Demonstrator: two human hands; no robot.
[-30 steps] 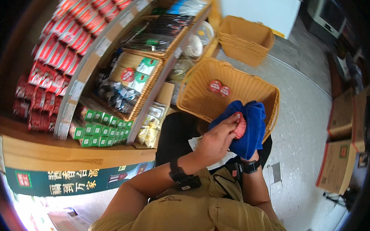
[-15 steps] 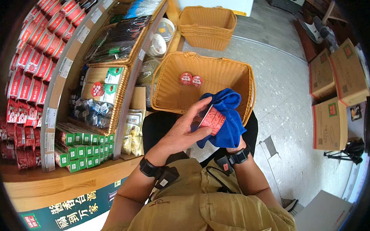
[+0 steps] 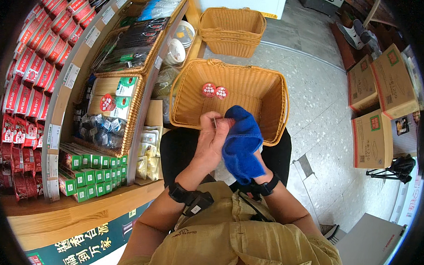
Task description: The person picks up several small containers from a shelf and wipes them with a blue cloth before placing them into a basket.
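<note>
My left hand is closed, thumb and fingers pinching a thin edge, seemingly the rim of a small red paper tub. Most of that tub is hidden behind my fingers and a blue cloth. The cloth drapes over my right hand, which grips it from beneath; its fingers are largely covered. Both hands hover over the near side of a woven tan basket. Inside it, at the far left, two tubs with round red lids stand side by side.
Nested woven baskets stand beyond. Along the left runs a shelf with red cans, green boxes and a wicker tray of packets. Cardboard cartons are stacked on the right, near a black tripod.
The red tub has turned and slipped mostly out of sight behind my left hand and the cloth. Both hands have shifted left, and the cloth now hangs lower over my right hand.
</note>
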